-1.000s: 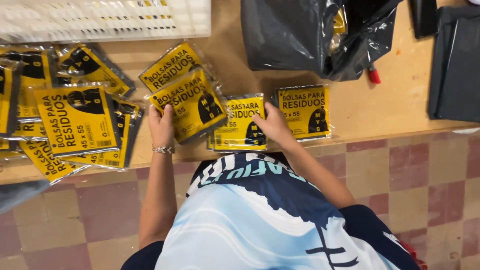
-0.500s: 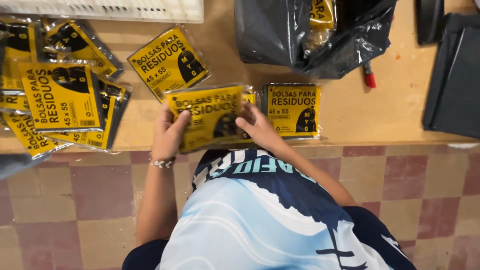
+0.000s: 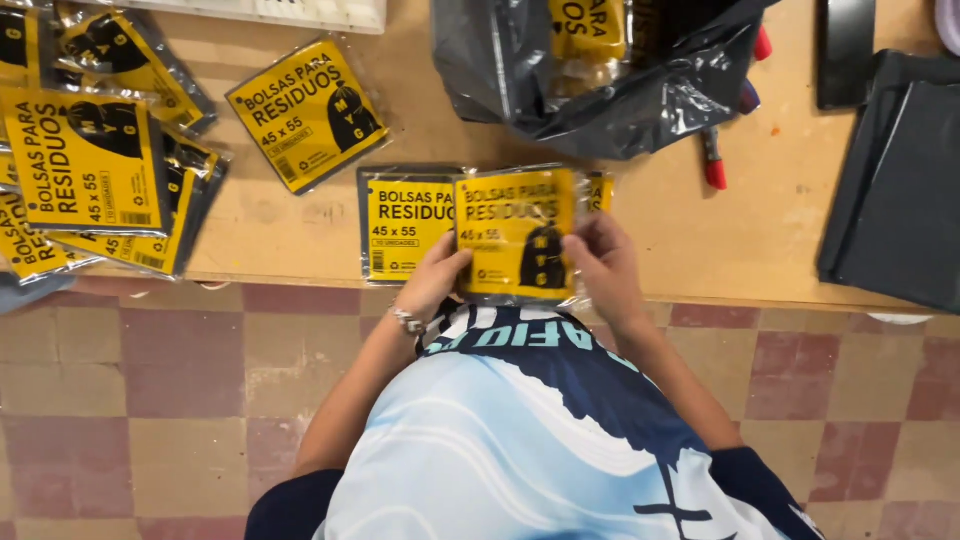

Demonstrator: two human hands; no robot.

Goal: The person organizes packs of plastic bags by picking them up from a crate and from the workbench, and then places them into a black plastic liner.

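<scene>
From the head camera, looking straight down: the person stands at the near edge of a wooden table (image 3: 760, 240), and both hands hold one flat packet (image 3: 517, 233) — a clear plastic sleeve with a yellow card showing a black bag shape — lifted just over the table edge, at about 12 o'clock from the body. The left hand (image 3: 440, 275) pinches the packet's lower left edge, thumb on top and fingers curled beneath; a bracelet (image 3: 407, 321) sits at that wrist. The right hand (image 3: 603, 262) grips the right edge the same way, fingers closed on it.

Just behind the held packet, partly covered by it, a second packet (image 3: 405, 222) lies flat on the wood at 11 o'clock, and the yellow corner of a third (image 3: 600, 190) peeks out at 1 o'clock. A lone packet (image 3: 308, 113) lies tilted at 10 o'clock; further left, at 9 to 10 o'clock, sits a loose heap of packets (image 3: 95, 170). At 12 o'clock, well back, a crumpled black plastic bag (image 3: 590, 95) holds another yellow packet. A red-capped marker (image 3: 713, 160) lies beside it, and dark folded sheets (image 3: 890, 180) rest at 2 o'clock.

The packet looks light, thin and bendy, its plastic skin likely slippery — best taken by opposite edges, as now, so it stays flat.
</scene>
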